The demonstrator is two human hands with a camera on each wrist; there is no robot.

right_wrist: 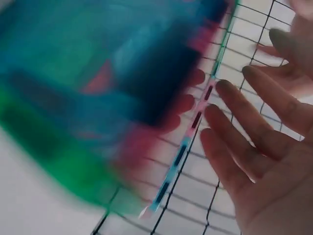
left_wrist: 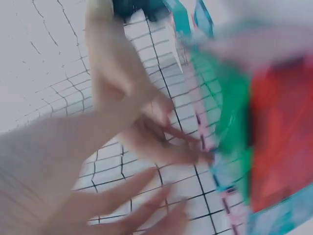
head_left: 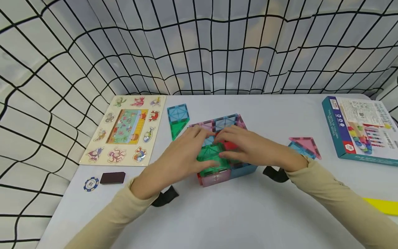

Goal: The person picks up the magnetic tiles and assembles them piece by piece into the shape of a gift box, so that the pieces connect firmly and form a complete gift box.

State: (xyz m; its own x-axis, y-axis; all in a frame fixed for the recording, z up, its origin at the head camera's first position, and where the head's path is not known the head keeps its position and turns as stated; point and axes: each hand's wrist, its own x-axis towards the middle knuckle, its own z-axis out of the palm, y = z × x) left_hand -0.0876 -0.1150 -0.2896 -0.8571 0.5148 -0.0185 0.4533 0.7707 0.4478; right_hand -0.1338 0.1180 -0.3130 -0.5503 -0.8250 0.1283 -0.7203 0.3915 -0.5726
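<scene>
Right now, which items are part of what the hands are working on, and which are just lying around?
In use:
tile box, under both hands
green tile on top
red tile beside it
left hand
right hand

Lying about:
puzzle board
loose tiles, left
loose tiles, right
toy box
chip
dark block
yellow piece

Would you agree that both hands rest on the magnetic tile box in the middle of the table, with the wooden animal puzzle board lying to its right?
Not quite: both the left hand and right hand do rest on the magnetic tile box, but the wooden animal puzzle board lies to its left, as the head view shows.
</scene>
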